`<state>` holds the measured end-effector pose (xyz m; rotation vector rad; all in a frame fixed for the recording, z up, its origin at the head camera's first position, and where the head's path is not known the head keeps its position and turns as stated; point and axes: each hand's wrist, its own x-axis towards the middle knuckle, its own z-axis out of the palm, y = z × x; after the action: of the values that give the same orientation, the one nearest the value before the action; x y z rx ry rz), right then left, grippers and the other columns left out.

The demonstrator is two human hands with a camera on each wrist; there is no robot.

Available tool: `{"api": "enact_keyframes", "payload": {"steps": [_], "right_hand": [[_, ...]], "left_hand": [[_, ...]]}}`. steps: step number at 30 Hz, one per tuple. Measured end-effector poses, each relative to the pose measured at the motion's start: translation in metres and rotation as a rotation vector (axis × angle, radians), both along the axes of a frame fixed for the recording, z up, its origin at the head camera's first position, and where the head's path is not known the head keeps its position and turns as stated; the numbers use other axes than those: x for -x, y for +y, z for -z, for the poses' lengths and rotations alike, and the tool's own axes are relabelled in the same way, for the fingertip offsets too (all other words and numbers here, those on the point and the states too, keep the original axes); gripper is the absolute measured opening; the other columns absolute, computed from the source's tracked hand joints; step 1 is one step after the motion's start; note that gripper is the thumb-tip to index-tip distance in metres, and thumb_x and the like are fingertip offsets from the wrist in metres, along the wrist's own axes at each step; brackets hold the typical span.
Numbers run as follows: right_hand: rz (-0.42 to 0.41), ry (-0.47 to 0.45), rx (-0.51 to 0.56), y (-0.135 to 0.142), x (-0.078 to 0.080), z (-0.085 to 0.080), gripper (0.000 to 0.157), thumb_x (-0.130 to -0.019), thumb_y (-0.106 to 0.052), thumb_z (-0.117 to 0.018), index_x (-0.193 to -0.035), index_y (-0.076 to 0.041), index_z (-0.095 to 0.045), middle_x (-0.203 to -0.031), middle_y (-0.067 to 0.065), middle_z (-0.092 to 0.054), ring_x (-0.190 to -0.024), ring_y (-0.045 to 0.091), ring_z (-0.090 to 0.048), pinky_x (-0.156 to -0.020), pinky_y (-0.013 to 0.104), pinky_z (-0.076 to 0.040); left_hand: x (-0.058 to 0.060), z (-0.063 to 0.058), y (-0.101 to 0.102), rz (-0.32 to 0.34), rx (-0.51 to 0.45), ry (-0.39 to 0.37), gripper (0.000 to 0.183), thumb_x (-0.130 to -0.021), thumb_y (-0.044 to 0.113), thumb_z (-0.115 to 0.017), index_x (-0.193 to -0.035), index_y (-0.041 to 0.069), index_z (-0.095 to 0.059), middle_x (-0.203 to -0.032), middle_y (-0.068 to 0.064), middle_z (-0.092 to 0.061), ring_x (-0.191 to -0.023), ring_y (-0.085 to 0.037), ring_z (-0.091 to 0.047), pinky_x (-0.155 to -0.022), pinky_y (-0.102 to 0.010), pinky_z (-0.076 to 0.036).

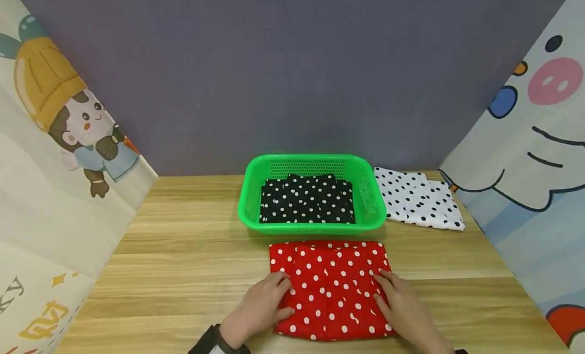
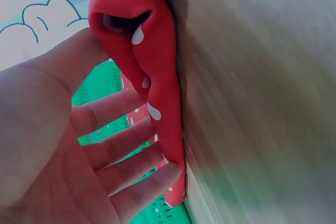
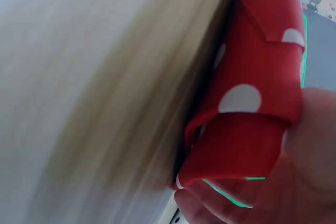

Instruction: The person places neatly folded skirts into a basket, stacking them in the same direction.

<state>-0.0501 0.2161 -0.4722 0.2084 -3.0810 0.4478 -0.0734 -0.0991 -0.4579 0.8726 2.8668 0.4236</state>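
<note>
A red cloth with white dots (image 1: 335, 288), folded into a flat rectangle, lies on the wooden table in front of me. My left hand (image 1: 262, 304) rests at its left edge, the thumb and fingertips on the fabric. In the left wrist view the fingers of that hand (image 2: 60, 150) reach rather straight along the layered side of the cloth (image 2: 163, 77). At the opposite edge, my right hand (image 1: 404, 306) touches the cloth with loosely bent fingers. Rolled-looking fold layers of the cloth (image 3: 257, 61) show in the right wrist view, partly hiding the right hand's fingers.
Behind the red cloth stands a green plastic basket (image 1: 244, 212) holding a folded black cloth with white dots (image 1: 306, 201). To the basket's right lies a folded white cloth with black dots (image 1: 420, 199). A grey-purple panel (image 1: 297, 79) rises behind the table (image 1: 183, 252).
</note>
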Motion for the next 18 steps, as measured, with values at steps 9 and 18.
{"api": "enact_keyframes", "payload": {"steps": [9, 18], "right_hand": [[-0.058, -0.060, -0.005, -0.015, 0.005, -0.005, 0.055, -0.077, -0.033, -0.071, -0.124, -0.009, -0.056, -0.127, 0.014, -0.050, -0.112, 0.031, -0.049, -0.085, 0.047, -0.049], [-0.138, -0.118, 0.039, -0.023, 0.011, -0.013, 0.059, -0.075, -0.034, -0.073, -0.126, -0.009, -0.055, -0.129, 0.012, -0.048, -0.112, 0.027, -0.048, -0.085, 0.045, -0.050]], "left_hand": [[0.003, -0.001, -0.016, -0.055, 0.001, -0.009, 0.046, -0.074, 0.032, -0.075, -0.111, 0.010, -0.059, -0.119, -0.010, -0.056, -0.108, -0.023, -0.052, -0.085, -0.037, -0.050], [0.003, -0.004, -0.028, -0.084, -0.001, 0.004, 0.046, -0.074, 0.029, -0.075, -0.112, 0.008, -0.059, -0.121, -0.012, -0.056, -0.110, -0.025, -0.052, -0.085, -0.039, -0.051]]}}
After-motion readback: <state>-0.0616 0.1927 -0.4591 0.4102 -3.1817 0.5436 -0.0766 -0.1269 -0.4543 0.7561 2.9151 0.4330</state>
